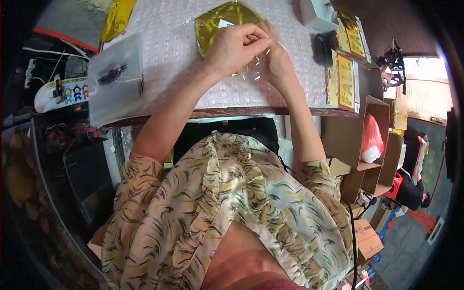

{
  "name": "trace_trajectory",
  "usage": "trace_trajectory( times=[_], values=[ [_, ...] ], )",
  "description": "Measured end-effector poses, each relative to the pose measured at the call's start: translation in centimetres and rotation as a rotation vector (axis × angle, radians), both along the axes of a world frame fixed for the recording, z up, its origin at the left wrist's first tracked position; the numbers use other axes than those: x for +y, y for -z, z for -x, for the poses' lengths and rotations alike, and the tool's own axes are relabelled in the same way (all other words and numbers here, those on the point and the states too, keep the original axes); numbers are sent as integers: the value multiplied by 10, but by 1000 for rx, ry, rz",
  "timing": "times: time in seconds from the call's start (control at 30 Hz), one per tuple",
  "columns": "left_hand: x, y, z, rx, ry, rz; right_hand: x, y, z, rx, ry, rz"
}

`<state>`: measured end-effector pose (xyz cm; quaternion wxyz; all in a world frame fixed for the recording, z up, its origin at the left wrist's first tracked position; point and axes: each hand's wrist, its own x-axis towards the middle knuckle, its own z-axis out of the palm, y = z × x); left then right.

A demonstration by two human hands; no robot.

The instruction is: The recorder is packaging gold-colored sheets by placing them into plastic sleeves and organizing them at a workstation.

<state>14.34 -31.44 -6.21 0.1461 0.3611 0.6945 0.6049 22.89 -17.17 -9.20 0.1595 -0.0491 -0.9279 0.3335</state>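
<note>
The clear plastic bag (256,67) lies on the bench (183,53), which is covered by a pale checked cloth, and serves here as the landmark. Both hands meet on it. The left hand (234,48) rests over the bag's left part, its fingers (256,36) curled narrow and pinched together on the thin film at the bag's upper edge. The right hand (280,65) lies on the bag's right part, touching the left hand; its fingers are folded in against the film, though how tightly they grip cannot be told because the left hand covers their tips.

A yellow glossy pouch (217,24) with a small white label sits just beyond the bag, partly under the left hand and touching the film. Well to the left of the bag, a flat translucent packet (116,79) with small dark parts inside lies at the bench's near-left corner. Far left and beyond the bag, another yellow wrapper (116,19) hangs over the bench's edge. To the right of the bag stand yellow printed cards (345,79), with a small black object (323,48) just beside them and a white box (316,17) beyond. Further right, off the bench, open cardboard boxes (372,140) hold a red bag (371,137).
</note>
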Motion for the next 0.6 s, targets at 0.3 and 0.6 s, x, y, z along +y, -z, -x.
trace_trajectory(
  times=[0.3, 0.6],
  values=[
    [-25, 46, 82, 674, -300, 430, 55, 39, 81, 144, 58, -179],
    [-23, 74, 72, 767, -317, 602, 60, 35, 109, 367, 58, -677]
  ],
)
